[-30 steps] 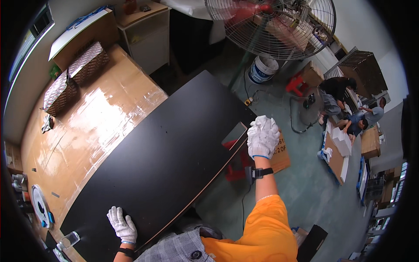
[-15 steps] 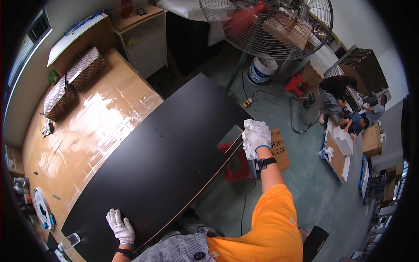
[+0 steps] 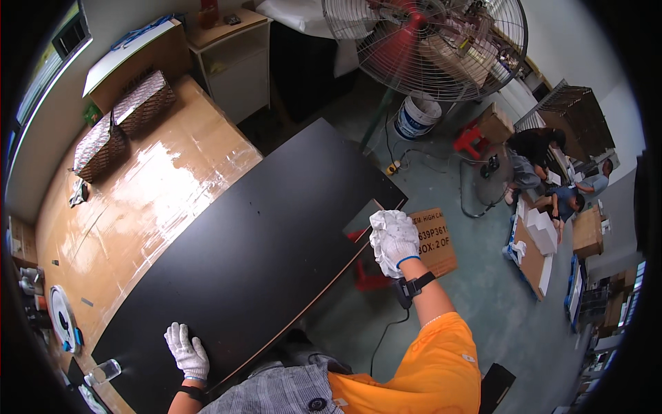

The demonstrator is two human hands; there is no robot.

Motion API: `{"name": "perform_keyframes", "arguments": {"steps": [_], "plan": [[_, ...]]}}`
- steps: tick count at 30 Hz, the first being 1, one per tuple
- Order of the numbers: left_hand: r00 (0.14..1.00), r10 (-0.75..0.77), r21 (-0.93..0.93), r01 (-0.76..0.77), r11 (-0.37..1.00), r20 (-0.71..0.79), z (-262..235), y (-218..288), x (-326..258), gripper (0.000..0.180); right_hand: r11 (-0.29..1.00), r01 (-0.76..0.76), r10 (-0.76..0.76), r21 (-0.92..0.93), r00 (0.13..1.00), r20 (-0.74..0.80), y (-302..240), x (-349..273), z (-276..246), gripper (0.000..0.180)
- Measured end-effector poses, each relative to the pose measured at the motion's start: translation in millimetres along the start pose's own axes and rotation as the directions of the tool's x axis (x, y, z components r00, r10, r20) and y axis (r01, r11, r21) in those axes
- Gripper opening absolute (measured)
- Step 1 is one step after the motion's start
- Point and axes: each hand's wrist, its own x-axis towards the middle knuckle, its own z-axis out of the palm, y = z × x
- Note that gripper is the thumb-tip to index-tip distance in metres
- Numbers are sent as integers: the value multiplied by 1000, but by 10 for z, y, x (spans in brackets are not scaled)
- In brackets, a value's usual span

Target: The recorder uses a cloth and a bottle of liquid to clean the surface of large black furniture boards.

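The panel [image 3: 234, 255] is black (near edge brown).

Smooth panel [image 3: 241, 248] — matt black, tabletop [image 3: 155, 200] — glossy brown

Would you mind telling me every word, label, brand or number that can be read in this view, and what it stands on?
I can't copy out printed wording, but this is where it stands:
Cardboard box beyond the right hand: bold dark letters and numbers, partly legible.
Bucket: print on its side, too small to read.
Brown carton, upper left: dark lettering, partly hidden.
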Motion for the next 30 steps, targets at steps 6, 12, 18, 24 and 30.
{"name": "perform_keyframes", "arguments": {"steps": [6, 12, 18, 24, 30], "plan": [[1000, 7, -30, -7, 1000, -15, -8, 40, 45, 52, 964, -253, 263, -78, 950, 169, 100, 633, -494, 28], [999, -8, -56, 5, 998, -52, -67, 66, 142, 49, 967, -22, -9, -254, 993, -119, -423, -87, -40, 32], [997, -34, -73, 29, 997, -69, -80, 82, 145, 46, 849, 528, -523, 29, 830, 193, -1692, -1548, -357, 41], [994, -42, -105, 31, 994, -101, -59, 86, 106, 45, 886, 440, -447, -145, 895, -16, -1429, -622, -607, 21], [987, -38, -131, 17, 991, -158, -48, 72, 97, 45, 705, 629, -660, 327, 751, -23, -2583, -1031, -714, 22]]}}
